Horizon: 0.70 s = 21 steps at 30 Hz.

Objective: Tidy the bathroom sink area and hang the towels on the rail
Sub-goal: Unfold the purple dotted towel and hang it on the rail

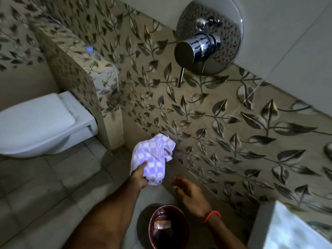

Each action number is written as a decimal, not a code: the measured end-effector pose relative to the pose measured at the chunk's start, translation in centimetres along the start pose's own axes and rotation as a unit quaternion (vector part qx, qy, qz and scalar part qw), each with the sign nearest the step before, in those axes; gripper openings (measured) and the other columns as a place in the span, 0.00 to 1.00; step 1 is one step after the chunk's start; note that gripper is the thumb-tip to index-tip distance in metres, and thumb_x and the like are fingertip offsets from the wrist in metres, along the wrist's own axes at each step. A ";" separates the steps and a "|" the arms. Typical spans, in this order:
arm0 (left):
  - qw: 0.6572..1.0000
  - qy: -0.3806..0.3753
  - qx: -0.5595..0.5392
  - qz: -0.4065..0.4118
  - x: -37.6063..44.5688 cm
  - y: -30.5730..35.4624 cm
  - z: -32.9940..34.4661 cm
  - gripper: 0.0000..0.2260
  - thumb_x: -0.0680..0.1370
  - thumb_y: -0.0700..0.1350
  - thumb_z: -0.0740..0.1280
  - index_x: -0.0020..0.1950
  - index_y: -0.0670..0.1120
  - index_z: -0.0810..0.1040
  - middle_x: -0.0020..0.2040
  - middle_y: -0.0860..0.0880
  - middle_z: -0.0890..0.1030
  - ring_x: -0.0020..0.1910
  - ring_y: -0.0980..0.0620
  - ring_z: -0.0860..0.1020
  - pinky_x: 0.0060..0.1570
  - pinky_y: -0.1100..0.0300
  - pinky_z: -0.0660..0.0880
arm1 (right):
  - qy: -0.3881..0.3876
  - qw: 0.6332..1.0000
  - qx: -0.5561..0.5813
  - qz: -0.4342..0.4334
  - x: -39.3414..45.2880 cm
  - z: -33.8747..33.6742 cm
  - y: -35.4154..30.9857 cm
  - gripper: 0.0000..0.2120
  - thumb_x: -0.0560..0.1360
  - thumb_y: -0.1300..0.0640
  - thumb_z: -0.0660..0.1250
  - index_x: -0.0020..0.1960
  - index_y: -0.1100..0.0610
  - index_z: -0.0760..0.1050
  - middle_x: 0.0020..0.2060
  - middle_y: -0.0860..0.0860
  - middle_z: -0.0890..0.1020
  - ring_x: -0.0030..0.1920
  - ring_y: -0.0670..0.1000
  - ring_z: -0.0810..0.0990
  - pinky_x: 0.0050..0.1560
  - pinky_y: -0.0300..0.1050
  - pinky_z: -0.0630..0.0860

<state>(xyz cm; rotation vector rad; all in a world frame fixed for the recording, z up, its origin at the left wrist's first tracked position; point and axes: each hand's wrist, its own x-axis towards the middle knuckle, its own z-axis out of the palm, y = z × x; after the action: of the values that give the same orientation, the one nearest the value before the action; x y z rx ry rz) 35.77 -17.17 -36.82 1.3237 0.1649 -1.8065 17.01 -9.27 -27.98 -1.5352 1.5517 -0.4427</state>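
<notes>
Purple-and-white dotted towel (154,159) sits bunched in our left hand (139,175), fingers clamped around its lower end, held out low near the leaf-patterned wall (233,133). Our right hand (190,194) hangs beside it with fingers spread, holding nothing, a red thread (212,215) at the wrist. Below sits a dark red bin (168,227). A white toilet (41,124) is to the left, a chrome mixer (206,42) up on the wall.
</notes>
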 end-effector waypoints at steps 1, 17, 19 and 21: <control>0.997 0.028 -0.008 0.068 -0.8 0.6 -0.2 0.23 0.83 0.49 0.60 0.71 0.34 0.71 0.74 0.37 0.71 0.70 0.40 0.72 0.68 0.51 0.67 | -0.002 1.000 0.005 0.003 -0.4 0.1 0.0 0.16 0.79 0.61 0.65 0.67 0.55 0.75 0.55 0.44 0.83 0.48 0.25 0.78 0.53 0.25 0.73; 0.861 -0.045 0.214 0.458 -27.6 6.3 9.0 0.14 0.71 0.53 0.72 0.50 0.53 0.69 0.49 0.52 0.79 0.45 0.59 0.78 0.38 0.68 0.74 | 0.121 0.972 0.017 -0.198 -8.6 -4.1 -10.2 0.52 0.68 0.44 0.76 0.79 0.54 0.47 0.79 0.48 0.54 0.79 0.46 0.52 0.78 0.45 0.55; 0.835 -0.109 0.234 0.486 -32.8 6.5 10.1 0.21 0.68 0.54 0.73 0.55 0.53 0.68 0.52 0.51 0.79 0.46 0.57 0.79 0.40 0.66 0.76 | 0.150 0.957 0.087 -0.233 -10.6 -5.3 -13.3 0.36 0.72 0.50 0.71 0.75 0.55 0.60 0.73 0.43 0.68 0.73 0.38 0.65 0.70 0.41 0.67; 0.782 -0.183 0.245 0.543 -37.0 6.4 9.9 0.22 0.69 0.55 0.72 0.60 0.54 0.70 0.54 0.52 0.80 0.49 0.56 0.80 0.46 0.66 0.77 | 0.220 0.931 0.143 -0.255 -12.9 -6.7 -16.2 0.13 0.72 0.53 0.64 0.56 0.51 0.77 0.51 0.36 0.82 0.53 0.29 0.76 0.52 0.40 0.73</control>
<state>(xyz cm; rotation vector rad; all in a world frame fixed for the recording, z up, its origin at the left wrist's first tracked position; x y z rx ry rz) 35.40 -5.98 0.34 0.9786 -1.1368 -1.0275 19.83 -2.15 -7.57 -1.6671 1.3047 -1.3267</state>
